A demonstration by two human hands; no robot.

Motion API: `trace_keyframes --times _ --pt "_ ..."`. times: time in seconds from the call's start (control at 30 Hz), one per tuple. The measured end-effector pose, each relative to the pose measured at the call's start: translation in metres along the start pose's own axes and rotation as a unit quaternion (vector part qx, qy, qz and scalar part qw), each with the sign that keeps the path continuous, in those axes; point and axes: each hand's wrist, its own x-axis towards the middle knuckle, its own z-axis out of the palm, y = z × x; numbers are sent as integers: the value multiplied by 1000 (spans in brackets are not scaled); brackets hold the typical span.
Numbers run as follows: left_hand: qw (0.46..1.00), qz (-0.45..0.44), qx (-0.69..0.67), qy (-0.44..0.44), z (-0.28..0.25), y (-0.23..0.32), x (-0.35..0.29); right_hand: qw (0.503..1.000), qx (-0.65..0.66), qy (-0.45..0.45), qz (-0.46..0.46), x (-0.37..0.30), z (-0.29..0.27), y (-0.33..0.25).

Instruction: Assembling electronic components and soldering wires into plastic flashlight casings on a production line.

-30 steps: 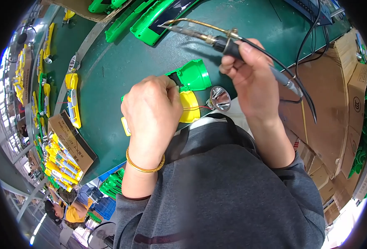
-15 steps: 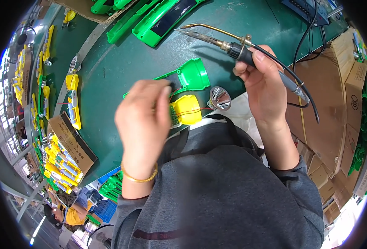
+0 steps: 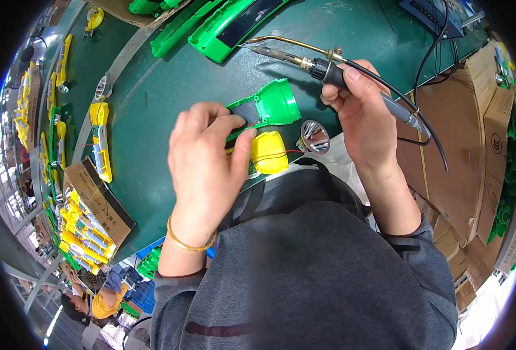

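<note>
My right hand point(image 3: 366, 111) is closed round the handle of a soldering iron point(image 3: 322, 68), whose tip points left over the bench. A thin brass tube point(image 3: 290, 41) is fixed alongside it. My left hand point(image 3: 208, 154) has its fingers curled over the near left part of an open green flashlight housing point(image 3: 278, 104), thumb and forefinger close together by a red wire. Beside that housing lies a yellow flashlight part point(image 3: 271, 153), partly behind my thumb. Red and black wires run from it to a silver reflector point(image 3: 315, 137). My left fingertips are partly hidden.
More green housings point(image 3: 229, 29) lie at the back, near a cardboard box. A blue control box point(image 3: 439, 23) with cables stands back right. At left are a yellow flashlight half point(image 3: 100, 143) and a carton point(image 3: 103, 201) of several more. A co-worker point(image 3: 97, 303) sits lower left.
My left hand has lowered onto the green housing, and the housing and yellow part have shifted slightly right. My right hand has moved a little left with the soldering iron.
</note>
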Motion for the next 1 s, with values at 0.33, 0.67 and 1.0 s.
trace_keyframes --times 0.33,0.67,1.0 --pt "995 -71 -71 10 9 12 1 1000 16 -6 13 -2 2 2" --pt "996 -76 -38 22 17 26 5 998 -36 3 45 -2 3 -1" --pt "998 -62 2 -7 23 30 12 1000 13 -5 28 0 -4 -6"
